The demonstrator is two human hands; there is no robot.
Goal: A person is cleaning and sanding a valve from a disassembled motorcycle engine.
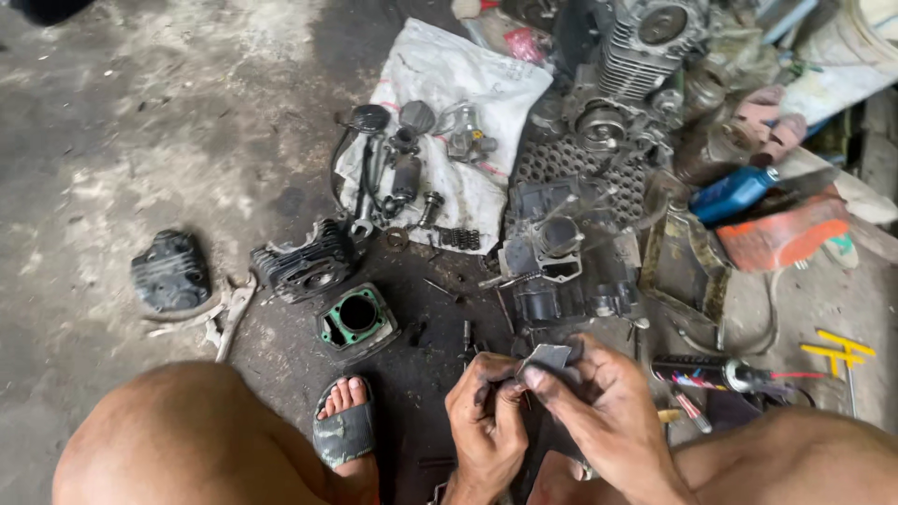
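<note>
**Both hands pinch a small grey piece above oily engine parts**

At the bottom centre of the frame, the left hand (485, 425) and the right hand (603, 411) meet over a small grey piece (550, 356). The fingers of both hands are pressed together around it, thumbs and fingertips pinching its lower edge; whether it is sandpaper, cloth or gasket material cannot be told. The piece sits just above the fingertips, slightly right of centre.

To the lower left, a bare knee (187, 440) fills the corner, and beside it a foot in a dark sandal (346, 430) rests on the black, oil-stained floor (140, 122).

Just above the foot lies a cylinder block with a green gasket face (356, 321). Further left are 2 finned parts: a black finned cylinder (304, 262) and, well apart near the left edge, a dark engine cover (169, 271). Between them lies a metal tool (234, 313).

Above the hands sits a dark engine head assembly (561, 266). To the right lie a screwdriver with a striped handle (711, 374) and 2 yellow pieces (837, 348).

Further up, a white sack (449, 112) carries small parts, including a spanner (363, 210) and a row of springs (458, 238). In the upper right stands a finned engine (636, 65), with a blue bottle (739, 192) and an orange container (781, 238) beside it.
</note>
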